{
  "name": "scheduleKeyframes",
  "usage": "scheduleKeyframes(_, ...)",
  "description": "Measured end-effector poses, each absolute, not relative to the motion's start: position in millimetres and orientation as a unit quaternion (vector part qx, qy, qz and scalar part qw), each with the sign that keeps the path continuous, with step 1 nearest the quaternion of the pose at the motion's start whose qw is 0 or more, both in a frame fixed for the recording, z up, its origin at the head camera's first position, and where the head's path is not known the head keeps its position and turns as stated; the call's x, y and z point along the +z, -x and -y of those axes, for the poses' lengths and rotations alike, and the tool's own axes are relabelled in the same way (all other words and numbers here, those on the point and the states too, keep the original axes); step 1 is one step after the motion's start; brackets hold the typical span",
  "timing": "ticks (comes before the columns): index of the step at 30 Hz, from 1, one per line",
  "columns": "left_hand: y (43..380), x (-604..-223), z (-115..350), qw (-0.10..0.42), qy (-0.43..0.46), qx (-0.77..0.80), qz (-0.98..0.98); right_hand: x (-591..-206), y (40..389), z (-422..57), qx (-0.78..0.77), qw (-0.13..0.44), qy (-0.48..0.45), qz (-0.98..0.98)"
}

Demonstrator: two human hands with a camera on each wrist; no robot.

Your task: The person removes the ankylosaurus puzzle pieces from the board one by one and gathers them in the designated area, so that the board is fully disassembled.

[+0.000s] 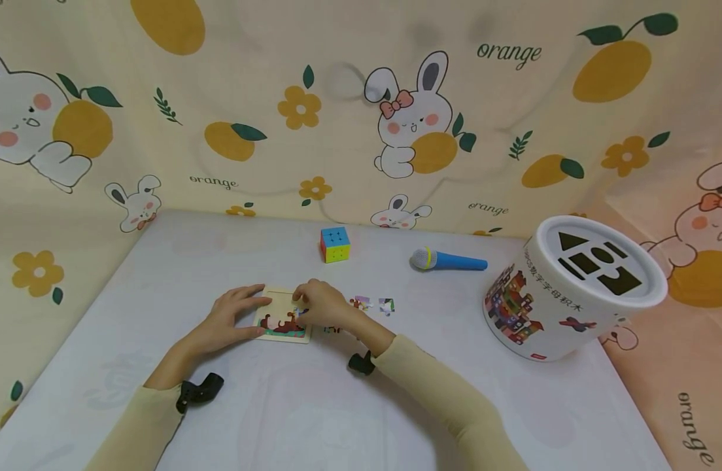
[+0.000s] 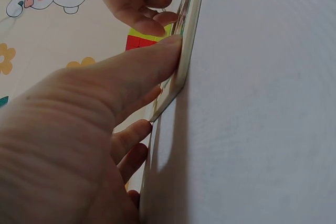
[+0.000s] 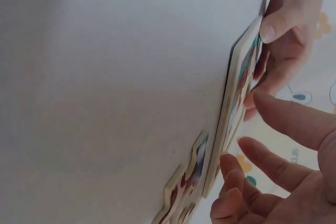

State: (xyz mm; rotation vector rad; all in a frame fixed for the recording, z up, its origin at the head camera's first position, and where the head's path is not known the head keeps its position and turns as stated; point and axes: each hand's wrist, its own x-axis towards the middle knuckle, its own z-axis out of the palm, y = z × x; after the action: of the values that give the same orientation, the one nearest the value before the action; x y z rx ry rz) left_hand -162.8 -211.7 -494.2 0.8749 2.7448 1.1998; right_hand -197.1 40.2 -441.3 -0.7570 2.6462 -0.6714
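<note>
A small wooden puzzle board [image 1: 281, 296] lies flat on the table, its lower part filled with brown, red and teal picture pieces [image 1: 274, 325]. My left hand [image 1: 234, 314] rests at its left side, thumb on the near-left corner and fingertips along the upper-left rim. Over the board's right side reaches my right hand [image 1: 326, 304]. Its fingers are bent loosely, with thumb and fingertips close to the board's surface; the right wrist view shows no piece between them. Loose puzzle pieces [image 3: 184, 182] lie beside the board, partly hidden by the right hand in the head view.
Behind the board stands a puzzle cube [image 1: 335, 245], with a blue toy microphone [image 1: 455, 261] to its right. A large white tub [image 1: 567, 307] with shape holes in its lid stands at the right. Another loose piece [image 1: 387, 305] lies right of the right hand.
</note>
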Motion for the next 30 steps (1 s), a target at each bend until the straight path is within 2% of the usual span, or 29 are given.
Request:
scheduleKeyframes(9,162.2,-493.0,210.9,0.009,-0.285,0.383,-0.879,-440.3,191.3,-34.1,-0.236,0.163,0.245,-0.926)
scheduleKeyframes(30,163.6,-494.3,211.8,0.006,-0.292,0.379,-0.878,-438.4,186.7,-34.1,-0.241,0.152,0.262,-0.922)
